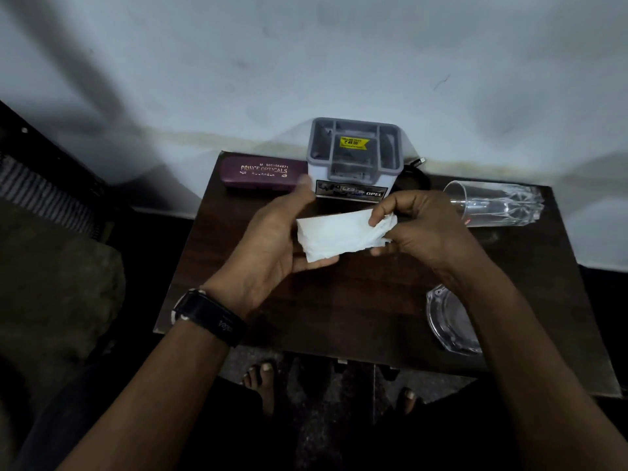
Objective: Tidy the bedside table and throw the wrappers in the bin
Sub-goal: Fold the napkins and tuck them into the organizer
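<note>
While the left hand [272, 239] cups the tissue [343, 236] from below, the right hand [418, 226] pinches its right end. Both hold it above the table [339, 307].

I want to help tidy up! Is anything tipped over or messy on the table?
Yes. The glass lies on its side at the back right of the table instead of standing. The paper, held by the left hand and right hand, is crumpled at its right end. Nothing looks spilled.
</note>
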`<state>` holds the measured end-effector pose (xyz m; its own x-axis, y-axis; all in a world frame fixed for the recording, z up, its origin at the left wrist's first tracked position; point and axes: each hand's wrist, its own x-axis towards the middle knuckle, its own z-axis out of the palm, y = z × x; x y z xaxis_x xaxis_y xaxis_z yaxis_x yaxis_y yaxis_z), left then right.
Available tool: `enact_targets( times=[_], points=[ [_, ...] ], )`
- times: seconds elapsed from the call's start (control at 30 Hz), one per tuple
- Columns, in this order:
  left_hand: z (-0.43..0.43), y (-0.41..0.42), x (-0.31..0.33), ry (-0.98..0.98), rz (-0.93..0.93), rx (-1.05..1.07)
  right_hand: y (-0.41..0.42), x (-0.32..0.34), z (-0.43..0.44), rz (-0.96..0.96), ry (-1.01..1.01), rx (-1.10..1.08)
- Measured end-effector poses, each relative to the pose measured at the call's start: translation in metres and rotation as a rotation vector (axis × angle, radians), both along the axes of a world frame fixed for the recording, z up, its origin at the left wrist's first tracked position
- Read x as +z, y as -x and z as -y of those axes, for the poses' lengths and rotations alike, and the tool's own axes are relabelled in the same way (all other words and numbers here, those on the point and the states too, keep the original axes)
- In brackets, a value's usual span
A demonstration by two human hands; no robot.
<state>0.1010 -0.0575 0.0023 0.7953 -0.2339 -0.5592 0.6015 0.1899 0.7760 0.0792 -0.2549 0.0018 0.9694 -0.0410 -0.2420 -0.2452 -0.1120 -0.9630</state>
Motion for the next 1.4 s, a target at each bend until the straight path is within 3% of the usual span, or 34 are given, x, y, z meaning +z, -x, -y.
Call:
enact_targets(
  times=[0.13, 0.3, 0.43, 0.53, 0.83, 1.07, 1.27, 1.4],
  points=[
    [0.002, 0.006, -0.01, -0.096, 0.092, -0.043, 0.0, -0.001, -0.002, 0.016, 0.065, 0.038],
    [0.001, 0.003, -0.012, -0.099, 0.146, 0.058, -0.004, 0.005, -0.001, -0.157, -0.382, -0.093],
    [0.003, 0.004, -0.013, -0.09, 0.178, 0.038, -0.001, -0.001, -0.002, -0.149, -0.246, 0.001],
    [0.004, 0.004, -0.012, -0.113, 0.204, 0.011, 0.0, -0.002, -0.004, -0.083, -0.169, -0.055],
    [0.004, 0.003, -0.013, -0.149, 0.246, -0.009, -0.001, 0.003, -0.004, 0.008, -0.181, -0.179],
    [0.005, 0.002, -0.01, -0.1, 0.216, 0.049, -0.008, 0.022, 0.019, 0.234, 0.032, -0.345],
    [0.01, 0.001, -0.008, -0.134, 0.211, 0.021, -0.04, 0.047, 0.044, 0.418, 0.343, -0.534],
    [0.013, 0.0, -0.008, -0.161, 0.208, -0.004, -0.07, 0.055, 0.037, 0.462, 0.646, -0.512]
  ],
)
